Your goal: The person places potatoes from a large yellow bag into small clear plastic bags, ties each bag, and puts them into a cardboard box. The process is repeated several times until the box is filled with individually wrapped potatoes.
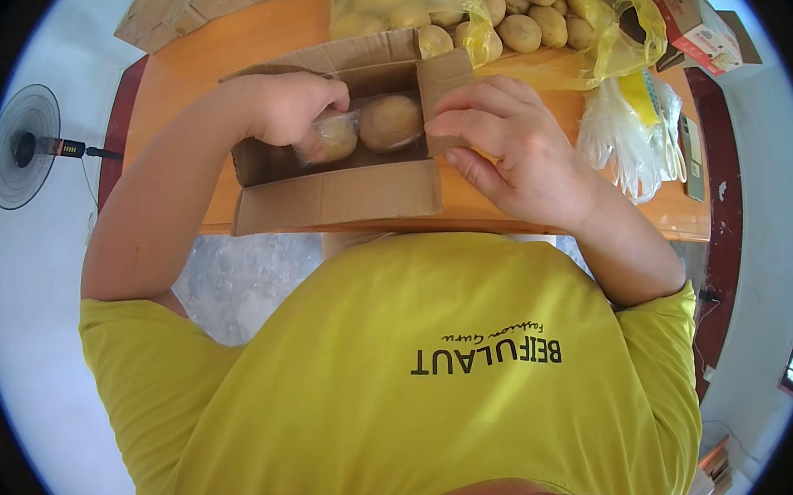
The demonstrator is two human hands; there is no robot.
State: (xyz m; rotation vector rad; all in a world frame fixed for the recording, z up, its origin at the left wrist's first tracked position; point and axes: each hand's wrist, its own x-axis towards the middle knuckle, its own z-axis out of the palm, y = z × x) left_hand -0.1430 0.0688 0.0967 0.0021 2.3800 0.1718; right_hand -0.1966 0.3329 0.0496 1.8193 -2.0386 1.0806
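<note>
An open cardboard box [338, 200] lies before me with its flaps spread. Inside it, at the right end, is a potato [390, 122] that looks wrapped in clear plastic. My left hand [289, 113] reaches into the box, with its fingers around a second potato [337, 138] in clear plastic, beside the first. At the box's right end, my right hand [519, 143] has its fingertips on the end flap [444, 97], thumb below and fingers above. The undersides of both potatoes are hidden.
A yellow plastic bag [613, 53] of loose potatoes [520, 32] lies behind the box on the wooden table [172, 125]. Cardboard boxes [179, 13] stand at the back left. Clear plastic bags or gloves [618, 135] lie at right, near a printed carton [702, 35]. A fan [24, 148] stands far left.
</note>
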